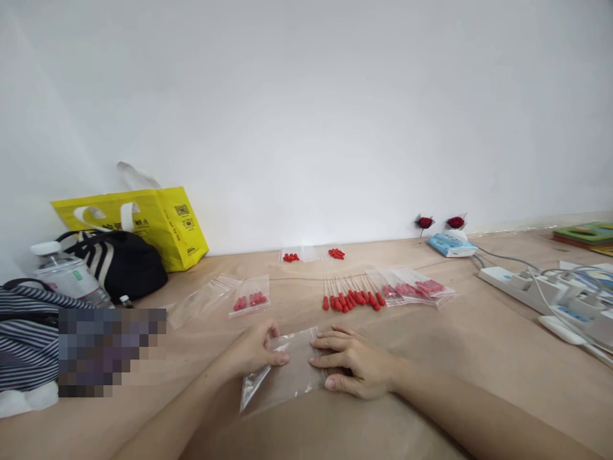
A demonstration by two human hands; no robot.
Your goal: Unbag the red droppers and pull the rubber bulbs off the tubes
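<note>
A clear, empty zip bag (282,377) lies flat on the tan table in front of me. My left hand (253,351) pinches the bag's upper left edge, fingers curled on the plastic. My right hand (357,363) presses on the bag's right side, its fingers stretched toward the left hand and its thumb tucked under at the bag's edge. Just beyond my hands lies a loose row of several red-tipped sticks (352,297).
Filled small bags sit at the left (249,299), the right (416,289) and by the wall (312,254). A yellow bag (158,220), black bag (119,262) and water bottle (64,271) stand far left. A power strip with cables (522,284) lies right.
</note>
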